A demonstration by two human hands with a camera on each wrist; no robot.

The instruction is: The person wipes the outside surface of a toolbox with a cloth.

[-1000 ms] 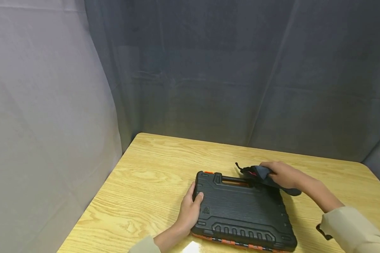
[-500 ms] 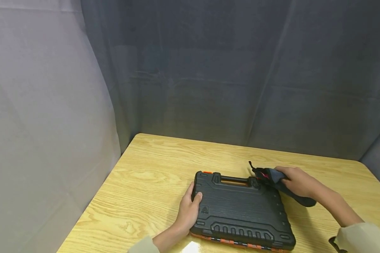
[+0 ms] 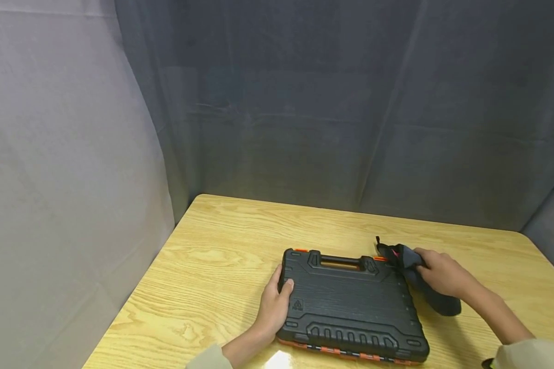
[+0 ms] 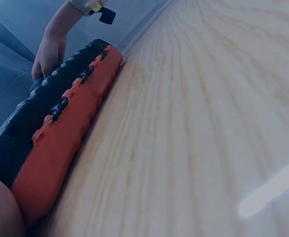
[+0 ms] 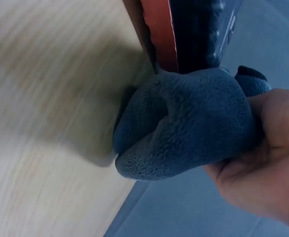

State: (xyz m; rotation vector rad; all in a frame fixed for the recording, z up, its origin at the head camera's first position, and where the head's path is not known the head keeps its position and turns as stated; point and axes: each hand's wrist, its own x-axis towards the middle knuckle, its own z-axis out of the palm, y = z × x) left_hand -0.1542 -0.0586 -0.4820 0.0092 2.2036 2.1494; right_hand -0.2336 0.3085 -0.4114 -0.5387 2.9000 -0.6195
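Fingers point(image 3: 427, 256) of the right hand point(image 3: 445, 274) hold a bunched dark grey fleece cloth point(image 3: 442, 303) against a black-and-orange tool case point(image 3: 351, 297).

The left hand point(image 3: 272, 307) grips the case's left edge, thumb on top; the cloth meets the far right corner and droops along the right side. The case rests on a wood-grain desk point(image 3: 203, 266), handle point(image 3: 340, 260) toward the far edge; a dark grey curtain point(image 3: 277, 102) hangs behind, a paler one to the left.
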